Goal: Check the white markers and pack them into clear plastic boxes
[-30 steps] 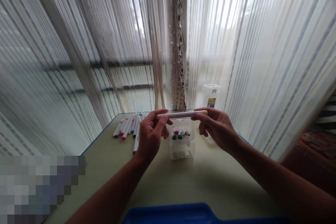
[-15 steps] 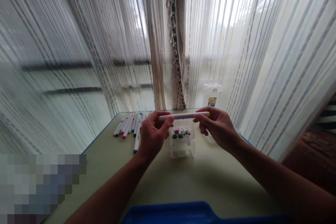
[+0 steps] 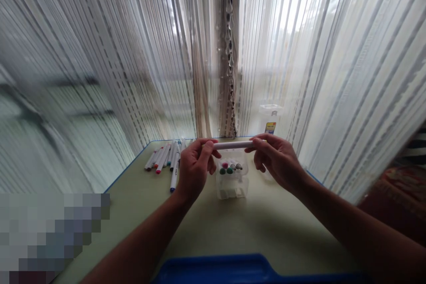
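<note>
- White marker [image 3: 233, 145], held level.
- Your left hand [image 3: 195, 166] pinches one end, your right hand [image 3: 277, 156] the other.
- Behind it, a clear plastic case [image 3: 232, 191] holds more markers [image 3: 230, 171].

Sheer striped curtain [image 3: 282, 53] beyond the table [image 3: 213, 230]; beaded strand [image 3: 229, 6] hanging at centre; reddish patterned cloth [image 3: 404, 182] at right.

Loose markers [image 3: 163, 159] lie on the table [image 3: 216, 226], left of the box [image 3: 232, 191] (more markers [image 3: 229, 171] inside).
</note>
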`<state>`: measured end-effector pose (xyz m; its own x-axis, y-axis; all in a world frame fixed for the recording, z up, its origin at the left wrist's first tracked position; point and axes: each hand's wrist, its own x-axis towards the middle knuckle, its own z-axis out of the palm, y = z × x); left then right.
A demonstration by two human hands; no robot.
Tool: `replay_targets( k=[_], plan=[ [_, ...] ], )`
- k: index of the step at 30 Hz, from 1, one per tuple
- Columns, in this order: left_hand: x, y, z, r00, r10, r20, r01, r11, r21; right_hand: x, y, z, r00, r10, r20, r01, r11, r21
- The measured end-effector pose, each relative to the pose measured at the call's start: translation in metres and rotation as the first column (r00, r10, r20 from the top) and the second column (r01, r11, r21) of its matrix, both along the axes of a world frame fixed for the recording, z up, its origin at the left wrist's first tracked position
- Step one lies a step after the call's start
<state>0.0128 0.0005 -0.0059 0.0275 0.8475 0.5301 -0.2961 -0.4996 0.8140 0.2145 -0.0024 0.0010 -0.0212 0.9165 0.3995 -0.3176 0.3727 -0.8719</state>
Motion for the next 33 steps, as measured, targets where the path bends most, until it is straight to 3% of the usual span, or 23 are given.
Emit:
replay_targets(
  k=[10, 20, 33],
  plan=[
    [-0.001, -0.0045, 0.002, 0.997, 0.048, -0.053, -0.048, 0.999, -0.016, 0.0027, 0.004, -0.0041, 1.0, -0.026, 0.012, 0.026, 0.999, 0.019],
    [0.0022, -0.0025, 0.0009, 0.998, -0.039, 0.057, 0.041, 0.998, -0.042, -0.0002, 0.0002, 0.0007, 0.999, -0.048, 0.0, 0.048, 0.999, -0.008],
    [0.0017, -0.0036, 0.0022, 0.992, -0.017, 0.123, 0.025, 0.998, -0.062, 0.0012, -0.0012, -0.0002, 0.999, -0.03, 0.015, 0.03, 0.999, -0.01]
  ],
)
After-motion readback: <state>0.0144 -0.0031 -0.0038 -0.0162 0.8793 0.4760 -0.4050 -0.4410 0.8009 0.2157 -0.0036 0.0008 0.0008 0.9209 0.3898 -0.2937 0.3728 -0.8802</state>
